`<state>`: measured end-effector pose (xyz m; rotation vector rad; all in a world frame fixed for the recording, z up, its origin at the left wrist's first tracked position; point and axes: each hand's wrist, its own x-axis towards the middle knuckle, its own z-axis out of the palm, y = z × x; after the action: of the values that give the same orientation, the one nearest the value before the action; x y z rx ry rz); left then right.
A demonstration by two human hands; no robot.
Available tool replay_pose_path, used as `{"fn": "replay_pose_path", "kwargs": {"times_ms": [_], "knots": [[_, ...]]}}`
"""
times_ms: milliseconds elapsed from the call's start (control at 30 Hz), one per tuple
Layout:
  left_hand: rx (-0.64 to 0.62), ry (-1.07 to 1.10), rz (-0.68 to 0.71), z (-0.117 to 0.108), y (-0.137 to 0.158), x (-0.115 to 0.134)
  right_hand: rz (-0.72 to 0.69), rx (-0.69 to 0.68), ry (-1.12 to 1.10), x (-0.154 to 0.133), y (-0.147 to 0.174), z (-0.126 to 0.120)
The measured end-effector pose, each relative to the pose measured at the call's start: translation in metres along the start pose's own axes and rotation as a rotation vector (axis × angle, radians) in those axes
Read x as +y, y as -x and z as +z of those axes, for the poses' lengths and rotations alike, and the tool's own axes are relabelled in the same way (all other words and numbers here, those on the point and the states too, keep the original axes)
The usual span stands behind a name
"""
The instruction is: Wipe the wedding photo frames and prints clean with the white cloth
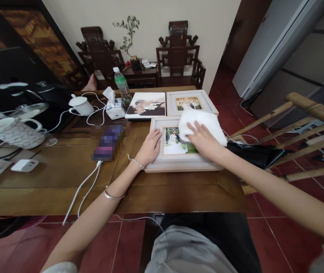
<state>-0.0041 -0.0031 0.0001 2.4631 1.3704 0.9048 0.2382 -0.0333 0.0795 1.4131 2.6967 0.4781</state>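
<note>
A light-coloured picture frame [162, 163] lies flat on the wooden table, with a wedding photo in its middle. My left hand [150, 147] grips the frame's left side, fingers over its border. On the upper right part of the frame, my right hand [202, 139] presses a folded white cloth [204, 123], fingers bent over it. The cloth hides that corner of the frame and part of the photo. Just behind lie a second framed photo [173, 102] and a white-edged photo panel [147, 99], side by side.
Left of the frame, a phone [107, 143] lies with a white charging cable [84, 184]. A tissue box [115, 109], green-labelled bottle [122, 85], lidded white cup [81, 105], patterned mug [14, 132] and charger [24, 165] are farther left. A wooden chair [307, 102] and black bag [255, 153] are at right.
</note>
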Motion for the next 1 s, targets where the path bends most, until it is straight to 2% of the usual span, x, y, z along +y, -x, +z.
{"fn": "replay_pose_path", "kwargs": {"times_ms": [133, 200, 300, 433, 600, 700, 767, 867, 1000], "knots": [[0.012, 0.006, 0.01, 0.0, 0.001, -0.001, 0.061, 0.076, 0.072, 0.02, -0.033, 0.014], [0.011, 0.005, 0.017, 0.0, 0.001, -0.002, 0.046, 0.039, 0.088, 0.02, -0.039, 0.016], [0.002, -0.001, 0.012, -0.001, 0.001, -0.002, -0.002, -0.036, 0.098, 0.008, -0.03, 0.012], [0.008, -0.021, 0.01, 0.0, 0.0, -0.001, -0.096, -0.152, 0.017, -0.01, 0.003, -0.012], [0.017, -0.011, 0.006, 0.001, 0.0, 0.0, -0.244, -0.315, -0.314, -0.021, 0.047, -0.062], [0.017, 0.005, 0.002, 0.001, 0.0, 0.0, -0.284, -0.356, -0.428, -0.032, 0.061, -0.078], [0.017, 0.008, 0.003, 0.001, 0.0, 0.0, -0.28, -0.321, -0.418, -0.041, 0.062, -0.074], [0.018, 0.007, 0.005, 0.001, 0.0, 0.0, -0.228, -0.209, -0.321, -0.046, 0.049, -0.048], [0.01, 0.015, 0.008, 0.002, -0.001, 0.0, -0.095, -0.081, -0.196, -0.02, 0.005, -0.003]]}}
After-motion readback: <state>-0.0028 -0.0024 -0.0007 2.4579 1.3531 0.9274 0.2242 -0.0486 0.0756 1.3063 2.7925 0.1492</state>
